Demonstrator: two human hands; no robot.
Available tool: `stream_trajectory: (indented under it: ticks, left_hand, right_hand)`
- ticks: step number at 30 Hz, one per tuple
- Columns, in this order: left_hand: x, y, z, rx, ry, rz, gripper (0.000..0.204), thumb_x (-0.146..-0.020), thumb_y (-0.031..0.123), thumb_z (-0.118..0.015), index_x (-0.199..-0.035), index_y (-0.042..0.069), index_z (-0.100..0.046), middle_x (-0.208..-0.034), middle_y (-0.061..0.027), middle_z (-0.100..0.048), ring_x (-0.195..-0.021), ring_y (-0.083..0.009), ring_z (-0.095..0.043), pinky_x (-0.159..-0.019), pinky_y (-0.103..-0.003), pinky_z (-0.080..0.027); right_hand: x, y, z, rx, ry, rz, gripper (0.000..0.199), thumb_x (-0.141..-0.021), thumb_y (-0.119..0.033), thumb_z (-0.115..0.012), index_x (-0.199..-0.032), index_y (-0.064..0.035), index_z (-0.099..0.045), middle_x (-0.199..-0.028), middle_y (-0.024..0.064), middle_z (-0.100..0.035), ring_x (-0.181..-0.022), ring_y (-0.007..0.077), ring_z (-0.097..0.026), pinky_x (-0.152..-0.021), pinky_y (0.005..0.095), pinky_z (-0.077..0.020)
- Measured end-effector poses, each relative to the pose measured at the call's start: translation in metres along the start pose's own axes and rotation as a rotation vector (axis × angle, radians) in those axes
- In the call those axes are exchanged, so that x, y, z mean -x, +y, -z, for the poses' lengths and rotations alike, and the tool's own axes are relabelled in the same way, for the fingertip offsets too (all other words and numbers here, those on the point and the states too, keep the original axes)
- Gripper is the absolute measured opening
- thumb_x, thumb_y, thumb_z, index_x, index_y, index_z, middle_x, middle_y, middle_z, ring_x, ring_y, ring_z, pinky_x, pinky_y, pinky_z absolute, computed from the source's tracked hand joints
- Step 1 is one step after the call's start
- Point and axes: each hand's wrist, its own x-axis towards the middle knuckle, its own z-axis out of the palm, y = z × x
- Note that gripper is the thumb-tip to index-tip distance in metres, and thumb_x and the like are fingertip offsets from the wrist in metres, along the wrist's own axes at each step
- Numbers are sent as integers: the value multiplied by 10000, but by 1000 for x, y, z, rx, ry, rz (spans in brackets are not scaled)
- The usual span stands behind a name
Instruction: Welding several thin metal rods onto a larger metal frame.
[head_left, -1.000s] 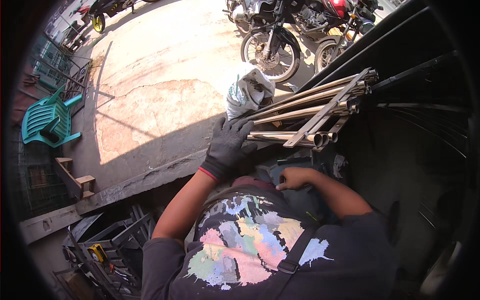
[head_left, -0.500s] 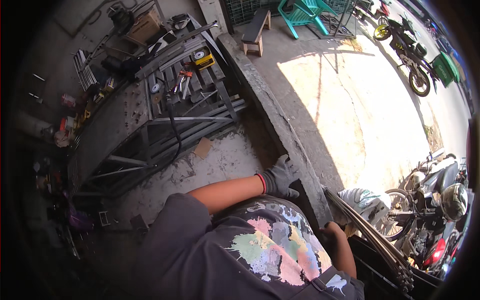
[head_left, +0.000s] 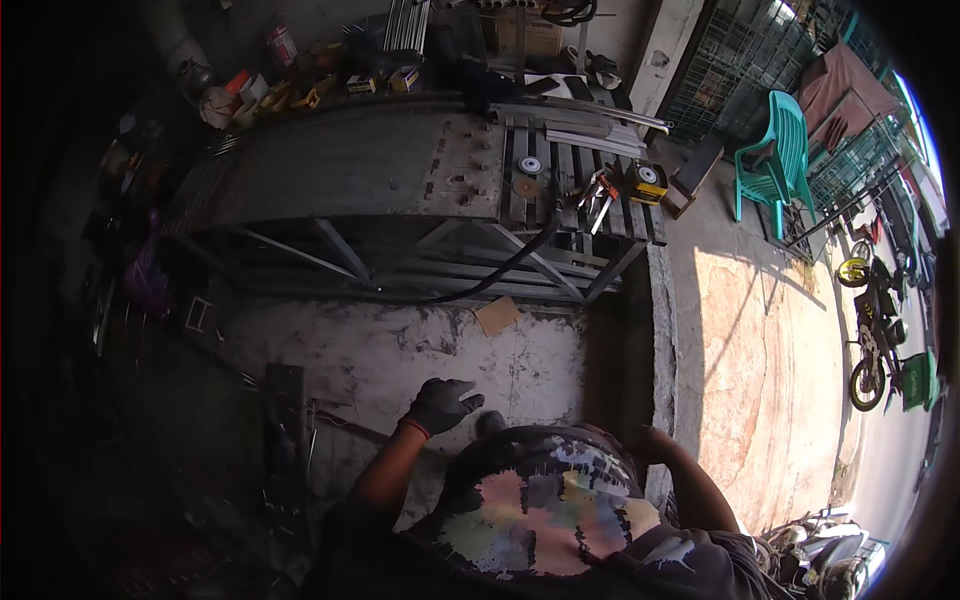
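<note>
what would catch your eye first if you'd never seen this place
Probably the long grey metal workbench across the top, its right end strewn with cutting discs and hand tools. Next, the bright turquoise plastic chair out in the sun at upper right, with a motorbike parked beyond it. Near the bottom, the person's black-gloved left hand hangs open over the stained concrete floor; the right hand is hidden behind the paint-splashed shirt.

My left hand [head_left: 443, 403] wears a black glove with a red cuff, held over grey, stained concrete floor [head_left: 400, 350]. Below it, my shirt [head_left: 545, 510] is black with pastel pink, yellow and blue patches. Just beyond the glove lies a tan cardboard scrap [head_left: 497, 315]; farther off, a grey metal workbench [head_left: 400, 170], a yellow-black tool [head_left: 646, 182] and a turquoise plastic chair [head_left: 775, 160]
</note>
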Motion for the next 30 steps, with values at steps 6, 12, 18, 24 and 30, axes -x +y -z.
stream_trajectory:
  ticks: [6, 12, 18, 24, 30]
  left_hand:
    - [61, -47, 10, 146, 274, 233, 578, -970, 523, -651, -1232, 17, -744, -1189, -230, -738, -1080, -413, -714, -963, -494, -555]
    - [114, -84, -24, 317, 372, 400, 559, -979, 495, -658, -1282, 30, -726, -1272, -210, -725, -1173, -385, -686, -1022, -465, -527]
    - [107, -109, 14, 300, 413, 533, 511, -981, 482, -688, -1275, 67, -735, -1246, -195, -740, -1163, -383, -693, -999, -470, -542]
    - [57, -142, 94, 144, 388, 642, 523, -987, 507, -662, -1265, 72, -743, -1268, -164, -741, -1145, -374, -688, -1023, -470, -516]
    - [24, -182, 161, -50, 597, 500, 430, -971, 448, -697, -1128, 55, -771, -1128, -145, -778, -986, -347, -725, -917, -493, -519]
  right_hand:
    - [-101, 8, 147, -118, -245, -245, 284, -958, -262, -599, -1064, -64, -772, -1018, 174, -772, -979, 395, -744, -826, 467, -606]
    - [-233, -5, 251, -115, -282, -203, 524, -968, -439, -662, -1282, -19, -669, -1195, 238, -732, -1119, 415, -703, -972, 463, -566]
    - [-359, -19, 301, -82, -212, -1, 654, -949, -511, -720, -1360, -17, -601, -1280, 249, -696, -1208, 424, -657, -1029, 493, -529]
    - [-466, -23, 352, 36, -347, 68, 658, -945, -495, -734, -1387, -31, -583, -1302, 232, -688, -1237, 402, -650, -1019, 498, -533]
    - [-549, -50, 460, -3, -318, 196, 635, -954, -475, -728, -1375, -21, -588, -1300, 223, -688, -1225, 393, -657, -1018, 500, -531]
